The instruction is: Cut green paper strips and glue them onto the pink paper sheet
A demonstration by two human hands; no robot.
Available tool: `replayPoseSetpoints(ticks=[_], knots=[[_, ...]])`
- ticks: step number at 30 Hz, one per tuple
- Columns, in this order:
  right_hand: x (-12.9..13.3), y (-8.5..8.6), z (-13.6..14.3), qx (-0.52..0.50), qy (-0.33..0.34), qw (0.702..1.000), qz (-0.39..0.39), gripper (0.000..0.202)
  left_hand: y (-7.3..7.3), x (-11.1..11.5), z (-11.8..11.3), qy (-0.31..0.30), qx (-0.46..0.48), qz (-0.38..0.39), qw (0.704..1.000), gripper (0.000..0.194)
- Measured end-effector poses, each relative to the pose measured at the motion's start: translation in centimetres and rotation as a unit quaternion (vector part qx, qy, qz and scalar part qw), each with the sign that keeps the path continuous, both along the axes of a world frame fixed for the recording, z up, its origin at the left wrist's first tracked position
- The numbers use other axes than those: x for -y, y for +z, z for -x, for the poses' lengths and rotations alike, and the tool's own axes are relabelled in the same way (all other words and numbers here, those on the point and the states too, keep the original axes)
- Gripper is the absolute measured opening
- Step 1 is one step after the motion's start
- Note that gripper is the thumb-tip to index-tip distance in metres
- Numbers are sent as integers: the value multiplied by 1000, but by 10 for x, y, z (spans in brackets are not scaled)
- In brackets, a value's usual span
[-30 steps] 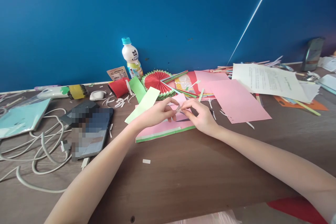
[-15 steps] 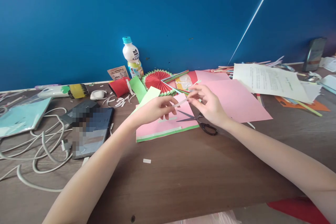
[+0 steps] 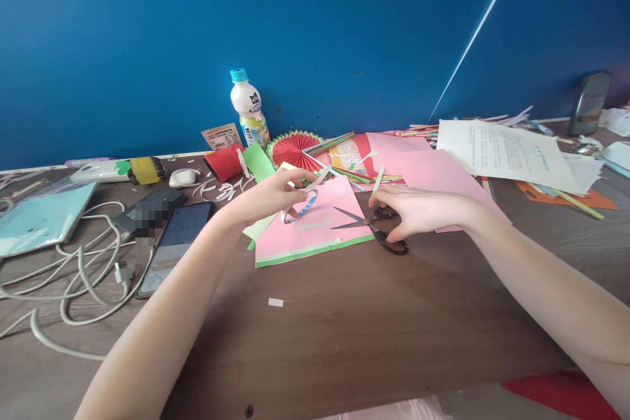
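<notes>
My left hand [image 3: 290,191] pinches a narrow roll of tape [image 3: 308,209] with a blue-patterned inner ring, above a pink sheet [image 3: 327,226]. A pale loose end of the tape rises by its fingertips. Dark-handled scissors [image 3: 367,223] lie with slightly parted blades over the sheet's right edge. Above their handles is my right hand [image 3: 401,209], its thumb and fingers spread around the loops. Beside its fingertips a short pale green strip [image 3: 378,178] sticks up; whether the fingers hold it is unclear. A green border with pale tape runs along the sheet's near edge.
Behind the sheet are a red-and-green folded paper fan [image 3: 295,149] and a bottle [image 3: 247,108]. A phone [image 3: 180,246] and white cables [image 3: 81,275] lie at left. More pink paper [image 3: 443,177] and a printed sheet [image 3: 502,154] lie at right.
My hands have moved apart. The right one went down to the scissors' handles; the left shifted slightly left, and the tape roll now shows below its fingers. The scissors stayed in place.
</notes>
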State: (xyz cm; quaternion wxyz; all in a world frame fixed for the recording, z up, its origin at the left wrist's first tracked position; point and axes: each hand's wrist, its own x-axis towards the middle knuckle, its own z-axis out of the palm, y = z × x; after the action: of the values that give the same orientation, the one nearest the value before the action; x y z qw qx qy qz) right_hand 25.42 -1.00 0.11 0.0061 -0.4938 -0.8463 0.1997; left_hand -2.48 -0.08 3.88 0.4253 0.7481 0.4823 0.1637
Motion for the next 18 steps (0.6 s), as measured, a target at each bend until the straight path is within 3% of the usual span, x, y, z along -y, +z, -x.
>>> replayPoseSetpoints(ticks=[7,12,18], knots=[[5,1,8,49,-42,997,41,33,-3,-3,1,-3,63,29,998,42],[3,-1,9,56,-48,997,29,32,-2,-2,-2,-21,117,48,992,33],[-3,-1,1,-31,-9,999,-9,24,-5,-5,-1,-14,136,60,989,30]])
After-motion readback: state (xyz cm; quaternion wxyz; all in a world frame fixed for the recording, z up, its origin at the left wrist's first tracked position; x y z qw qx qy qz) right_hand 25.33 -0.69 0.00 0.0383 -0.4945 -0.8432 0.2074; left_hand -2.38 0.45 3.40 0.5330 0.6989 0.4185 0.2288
